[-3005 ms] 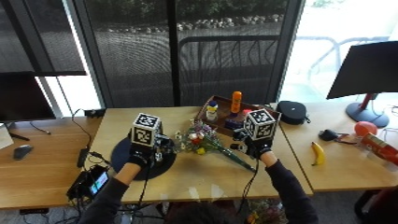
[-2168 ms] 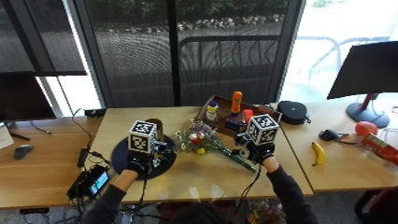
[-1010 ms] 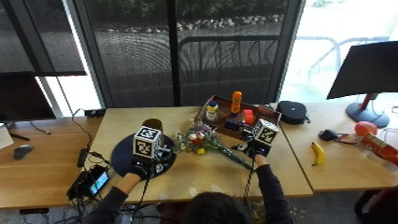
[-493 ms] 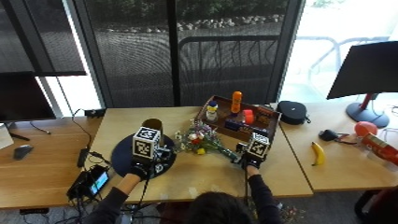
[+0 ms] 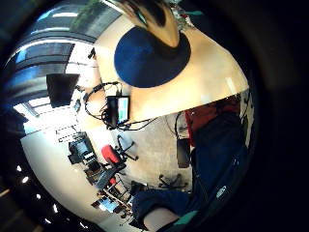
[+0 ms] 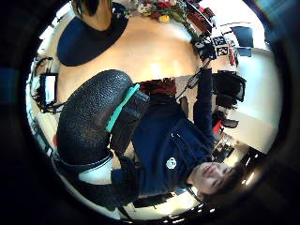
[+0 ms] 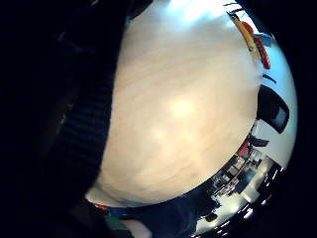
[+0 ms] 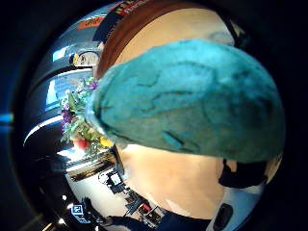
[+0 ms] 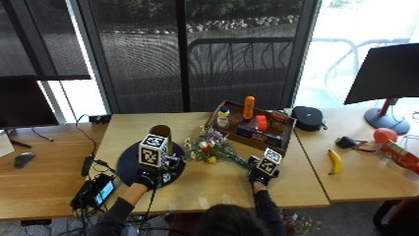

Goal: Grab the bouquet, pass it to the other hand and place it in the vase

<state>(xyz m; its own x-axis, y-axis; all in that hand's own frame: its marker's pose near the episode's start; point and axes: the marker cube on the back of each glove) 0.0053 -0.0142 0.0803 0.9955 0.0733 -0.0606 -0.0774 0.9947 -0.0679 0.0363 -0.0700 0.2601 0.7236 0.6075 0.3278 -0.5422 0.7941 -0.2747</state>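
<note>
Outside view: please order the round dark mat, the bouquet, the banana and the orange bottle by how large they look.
1. Round dark mat, clearly largest.
2. Bouquet.
3. Banana and orange bottle: these look about alike, so I do not rank them.

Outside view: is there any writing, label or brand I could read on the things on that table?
None can be read.
Bottles in the wooden tray: labels too small.
Red box at the right edge: print too blurred.
Phone beside the dark mat: screen lit, nothing legible.
</note>
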